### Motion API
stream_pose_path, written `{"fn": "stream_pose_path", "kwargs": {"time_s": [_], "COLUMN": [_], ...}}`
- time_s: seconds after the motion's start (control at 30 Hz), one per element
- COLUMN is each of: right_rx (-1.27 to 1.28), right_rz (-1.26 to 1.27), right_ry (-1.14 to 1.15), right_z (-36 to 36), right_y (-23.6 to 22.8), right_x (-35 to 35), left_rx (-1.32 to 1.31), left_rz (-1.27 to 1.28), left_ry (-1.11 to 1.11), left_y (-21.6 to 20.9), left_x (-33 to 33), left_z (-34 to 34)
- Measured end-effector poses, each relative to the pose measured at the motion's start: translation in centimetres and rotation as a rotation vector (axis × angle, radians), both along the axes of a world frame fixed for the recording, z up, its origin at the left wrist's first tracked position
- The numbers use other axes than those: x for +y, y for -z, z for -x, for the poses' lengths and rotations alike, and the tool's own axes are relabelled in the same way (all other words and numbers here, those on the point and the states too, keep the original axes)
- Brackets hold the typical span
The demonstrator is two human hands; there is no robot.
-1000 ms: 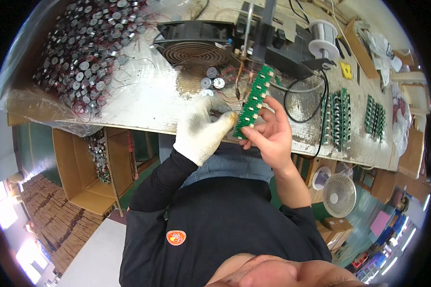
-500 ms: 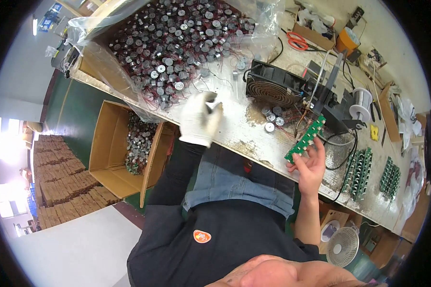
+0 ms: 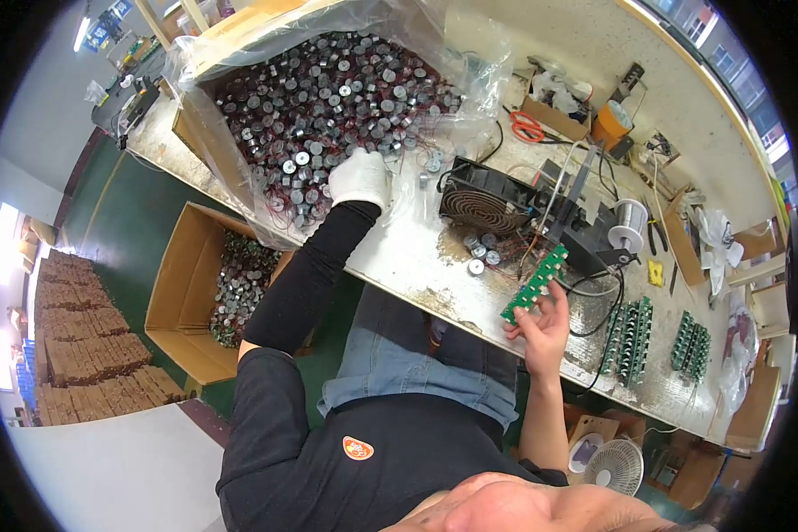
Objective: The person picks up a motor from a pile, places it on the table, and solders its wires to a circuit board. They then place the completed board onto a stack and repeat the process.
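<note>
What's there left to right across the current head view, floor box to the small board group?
Open cardboard box → gloved left hand → loose round metal parts → green circuit board in the bare right hand → larger green board group → smaller green board group.

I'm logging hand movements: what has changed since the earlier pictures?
The gloved left hand has moved from beside the green circuit board leftward and forward to the pile of small metal discs; whether it grips one is hidden. The bare right hand still holds the board.
</note>
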State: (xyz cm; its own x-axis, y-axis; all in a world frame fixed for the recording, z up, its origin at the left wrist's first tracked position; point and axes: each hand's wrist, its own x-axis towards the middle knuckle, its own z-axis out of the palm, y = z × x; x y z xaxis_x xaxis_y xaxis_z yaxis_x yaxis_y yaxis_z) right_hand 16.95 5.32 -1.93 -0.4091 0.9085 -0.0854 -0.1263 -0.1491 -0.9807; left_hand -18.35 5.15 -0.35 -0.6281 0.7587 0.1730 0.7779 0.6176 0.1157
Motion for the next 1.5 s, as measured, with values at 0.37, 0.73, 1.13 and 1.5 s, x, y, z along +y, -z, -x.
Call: {"fn": "stream_pose_path", "kwargs": {"time_s": [0.37, 0.73, 1.13, 1.5], "right_rx": [-0.001, 0.013, 0.03, 0.045], "right_rz": [-0.019, 0.0, 0.007, 0.066], "right_ry": [-0.009, -0.011, -0.017, -0.023], "right_z": [-0.1, -0.1, -0.3, -0.6], "right_y": [0.0, 0.0, 0.2, -0.1], "right_x": [0.0, 0.1, 0.2, 0.2], "left_rx": [0.07, -0.763, -1.338, -1.633], "left_rz": [0.091, -0.505, -0.653, -0.756], "left_ry": [0.073, 0.232, 0.061, 0.164], "left_y": [0.6, -1.2, -0.5, 0.5], "left_x": [1.5, -7.5, -8.8, -7.3], "left_z": [1.3, -4.2, -8.1, -10.5]}}
